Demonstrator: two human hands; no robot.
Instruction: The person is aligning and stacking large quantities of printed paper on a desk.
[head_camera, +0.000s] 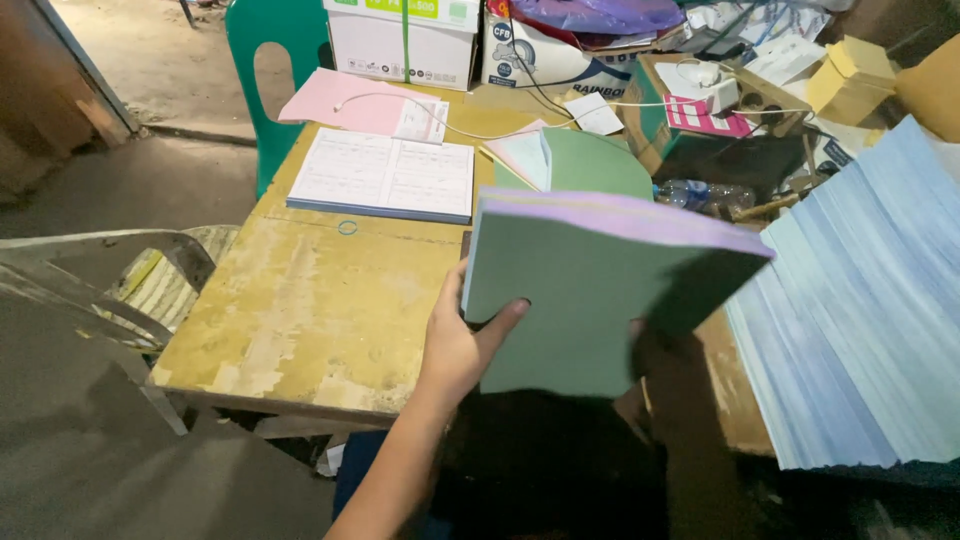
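Observation:
My left hand (462, 345) grips the left edge of a thick pad of paper with a green cover (590, 290), thumb across the cover, holding it tilted above the near edge of a worn yellow table (300, 310). The pad's top edge shows purple and blue sheets. My right hand (640, 355) is in deep shadow under the pad's lower right corner; it seems to support the pad, but its fingers are mostly hidden.
An open ruled ledger (383, 175) lies at the table's far side, with pink paper (340, 100) behind it and a rubber band (347, 228) near it. A fanned stack of blue sheets (860, 320) fills the right. Green chair (265, 60), boxes and clutter stand behind; a wicker chair (150, 280) is left.

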